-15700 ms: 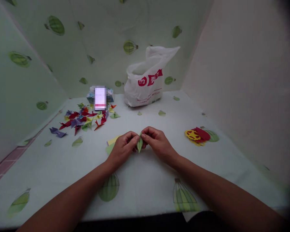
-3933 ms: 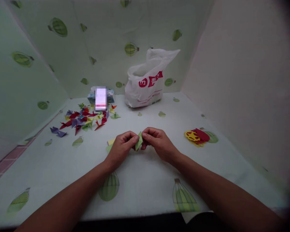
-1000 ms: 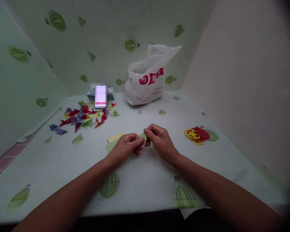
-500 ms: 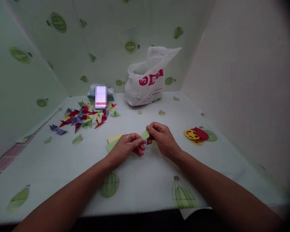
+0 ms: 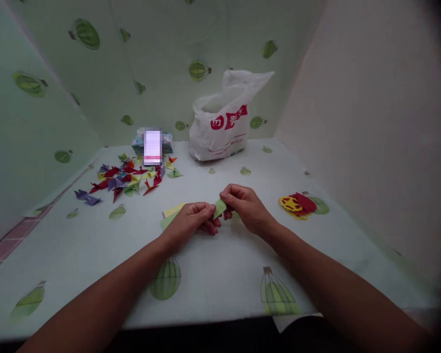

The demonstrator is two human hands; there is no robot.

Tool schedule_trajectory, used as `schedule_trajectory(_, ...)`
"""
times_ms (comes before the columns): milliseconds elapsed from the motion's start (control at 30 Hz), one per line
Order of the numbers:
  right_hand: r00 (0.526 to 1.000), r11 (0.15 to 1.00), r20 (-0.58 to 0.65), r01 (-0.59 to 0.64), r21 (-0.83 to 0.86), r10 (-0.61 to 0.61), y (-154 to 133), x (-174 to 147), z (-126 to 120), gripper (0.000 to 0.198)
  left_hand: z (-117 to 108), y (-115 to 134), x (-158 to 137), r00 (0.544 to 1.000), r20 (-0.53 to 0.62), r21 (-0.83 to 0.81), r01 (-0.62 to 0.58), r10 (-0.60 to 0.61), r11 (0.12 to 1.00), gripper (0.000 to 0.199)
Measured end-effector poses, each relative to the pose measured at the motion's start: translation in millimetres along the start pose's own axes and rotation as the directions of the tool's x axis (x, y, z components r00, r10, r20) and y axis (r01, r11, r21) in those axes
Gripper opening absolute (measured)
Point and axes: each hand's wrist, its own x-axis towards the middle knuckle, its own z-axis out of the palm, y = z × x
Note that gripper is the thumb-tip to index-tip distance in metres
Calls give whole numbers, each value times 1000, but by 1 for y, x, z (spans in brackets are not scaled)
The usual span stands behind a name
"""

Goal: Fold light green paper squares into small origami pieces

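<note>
A small piece of folded green paper [image 5: 219, 209] is held up between my two hands, over the middle of the table. My left hand [image 5: 196, 217] pinches its left edge between thumb and fingers. From the other side, my right hand [image 5: 242, 205] grips the upper right corner with thumb and forefinger. Flat sheets of green and yellow paper [image 5: 171, 215] lie on the table, partly hidden behind my left hand. The finer folds of the held piece are too small to make out.
Many folded paper cranes [image 5: 121, 179] in several colours lie at the back left, before a lit phone [image 5: 153, 147] leaning on a box [image 5: 137, 143]. A white plastic bag [image 5: 218, 127] stands at the back. Yellow and red cut-outs [image 5: 297, 205] lie on the right.
The green paper has turned slightly between my fingers and shows more of its face. My left thumb has shifted up a little along its edge; both hands stay in about the same place.
</note>
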Motion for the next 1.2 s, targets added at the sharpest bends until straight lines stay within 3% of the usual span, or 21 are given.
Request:
schedule_trajectory(267, 1000, 999, -1, 3, -52, -3, 4, -2, 4, 43, 2, 4, -1, 997, -51, 161, -49, 58, 986, 29)
schedule_trajectory(467, 994, 998, 90, -63, -24, 65, 5, -4, 7, 43, 3, 4, -2, 986, -79, 225, -125, 146, 966, 28)
schedule_trajectory(633, 998, 999, 50, -23, -31, 25, 10, -6, 9, 43, 3, 3, -3, 985, -32, 234, -159, 171, 959, 28)
schedule_trajectory(900, 999, 999, -10, -40, -9, 40, 4, -3, 7, 39, 2, 2, -1, 980, -73, 263, -158, 183, 952, 27)
schedule_trajectory(967, 999, 999, -23, -40, 10, 40, 3, -3, 7, 39, 2, 2, -1, 982, -73, 206, -157, 175, 966, 27)
schedule_trajectory(1067, 1000, 995, -13, -16, 94, 17, 4, -3, 6, 34, 2, 0, 0, 990, -77, -62, -119, 115, 991, 27)
schedule_trajectory(1200, 996, 987, 77, 37, 155, -49, 6, -3, 7, 28, 2, 1, 0, 1000, 2, -357, -20, 23, 934, 27)
